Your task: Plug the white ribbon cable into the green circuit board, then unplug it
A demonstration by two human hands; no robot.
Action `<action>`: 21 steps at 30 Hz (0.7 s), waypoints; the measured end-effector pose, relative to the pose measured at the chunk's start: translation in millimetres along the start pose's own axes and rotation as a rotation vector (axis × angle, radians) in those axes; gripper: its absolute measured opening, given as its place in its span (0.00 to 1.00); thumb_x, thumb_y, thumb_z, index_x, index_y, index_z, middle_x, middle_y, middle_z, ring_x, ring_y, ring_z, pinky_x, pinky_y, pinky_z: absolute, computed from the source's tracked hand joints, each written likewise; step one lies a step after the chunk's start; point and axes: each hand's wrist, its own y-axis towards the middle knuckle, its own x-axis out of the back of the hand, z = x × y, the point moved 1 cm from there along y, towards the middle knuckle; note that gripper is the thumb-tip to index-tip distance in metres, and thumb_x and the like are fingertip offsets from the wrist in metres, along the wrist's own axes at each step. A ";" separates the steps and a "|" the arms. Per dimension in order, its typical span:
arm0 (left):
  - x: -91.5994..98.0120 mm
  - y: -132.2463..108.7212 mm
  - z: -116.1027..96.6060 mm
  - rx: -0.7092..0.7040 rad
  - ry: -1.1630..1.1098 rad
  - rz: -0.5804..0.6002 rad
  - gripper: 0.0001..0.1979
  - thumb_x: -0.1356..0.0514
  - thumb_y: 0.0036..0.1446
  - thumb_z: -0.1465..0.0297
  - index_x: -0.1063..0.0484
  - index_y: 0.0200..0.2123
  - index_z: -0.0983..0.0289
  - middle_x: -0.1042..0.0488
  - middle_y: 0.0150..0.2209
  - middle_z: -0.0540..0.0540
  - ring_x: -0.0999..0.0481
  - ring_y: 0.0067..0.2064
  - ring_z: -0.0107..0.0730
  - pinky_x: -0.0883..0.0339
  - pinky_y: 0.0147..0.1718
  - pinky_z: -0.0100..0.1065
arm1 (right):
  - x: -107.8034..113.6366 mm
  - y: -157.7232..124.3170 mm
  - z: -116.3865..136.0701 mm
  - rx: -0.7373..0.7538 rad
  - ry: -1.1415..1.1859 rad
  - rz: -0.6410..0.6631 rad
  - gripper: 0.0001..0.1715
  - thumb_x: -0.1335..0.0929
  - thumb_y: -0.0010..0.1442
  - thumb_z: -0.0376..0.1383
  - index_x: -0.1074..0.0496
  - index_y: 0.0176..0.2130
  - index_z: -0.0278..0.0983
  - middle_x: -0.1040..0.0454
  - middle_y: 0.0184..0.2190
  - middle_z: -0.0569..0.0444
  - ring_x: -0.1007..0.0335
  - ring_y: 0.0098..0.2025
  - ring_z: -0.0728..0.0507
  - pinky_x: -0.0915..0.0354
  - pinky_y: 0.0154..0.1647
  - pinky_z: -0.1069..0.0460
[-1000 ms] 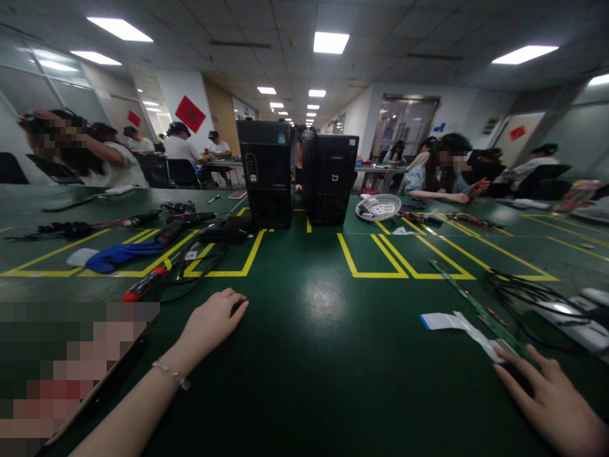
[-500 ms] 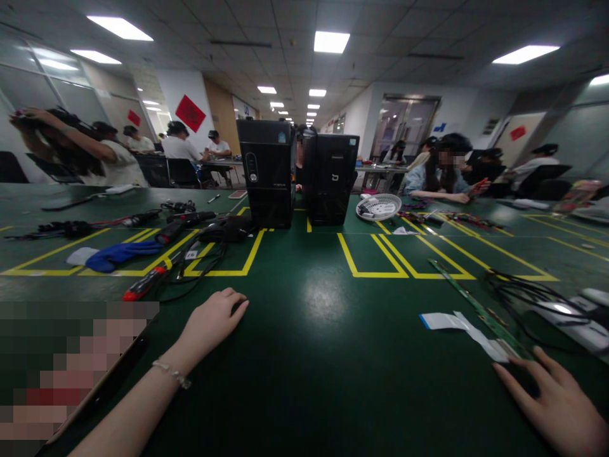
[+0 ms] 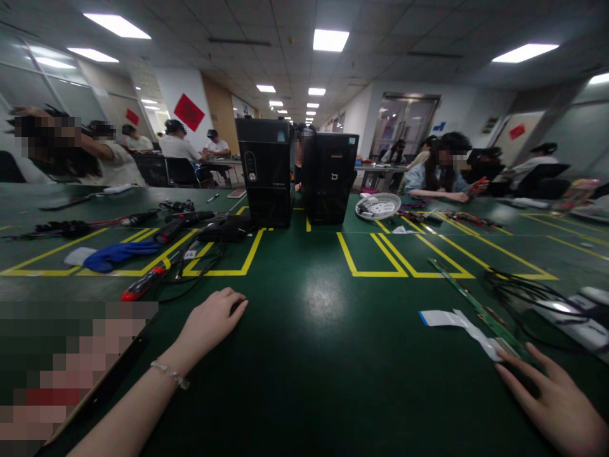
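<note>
Clearly, both hands are low and well apart from each other. The left forearm stretches forward and inward from the lower left, and the left hand (image 3: 212, 320) lies with its back upward on the green surface (image 3: 323, 368), a bracelet (image 3: 170, 374) being around the wrist. Its fingers are close together and bent a little, while the thumb stands apart from them. The right hand (image 3: 554, 393), at the lower right, points forward and inward, its fingers loosely spread. Their tips are at the near end of a long green circuit board (image 3: 489, 320) and a white flat cable (image 3: 442, 318); whether they press on these, I cannot tell.
</note>
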 end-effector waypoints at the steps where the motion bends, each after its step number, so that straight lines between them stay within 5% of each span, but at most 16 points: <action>1: 0.2 -0.1 0.0 0.001 -0.001 0.003 0.24 0.55 0.63 0.57 0.27 0.49 0.62 0.28 0.49 0.59 0.27 0.49 0.43 0.30 0.39 0.38 | 0.5 0.0 -0.2 0.010 0.003 0.012 0.42 0.46 0.50 0.63 0.24 0.42 0.37 0.34 0.54 0.39 0.41 0.61 0.29 0.34 0.55 0.35; 9: 3.7 -1.3 -3.0 0.016 -0.007 0.026 0.25 0.56 0.62 0.57 0.27 0.50 0.62 0.28 0.50 0.60 0.27 0.49 0.43 0.29 0.39 0.38 | 6.6 2.1 7.9 -0.046 0.049 0.054 0.40 0.44 0.48 0.63 0.24 0.38 0.38 0.34 0.54 0.38 0.38 0.58 0.28 0.34 0.53 0.34; 21: 2.0 -0.6 -0.5 0.015 -0.022 0.021 0.23 0.54 0.62 0.58 0.27 0.50 0.62 0.27 0.49 0.59 0.27 0.50 0.44 0.29 0.39 0.39 | -0.5 1.3 -9.7 -0.013 0.056 0.086 0.44 0.44 0.50 0.64 0.24 0.45 0.38 0.38 0.58 0.38 0.34 0.55 0.28 0.34 0.54 0.35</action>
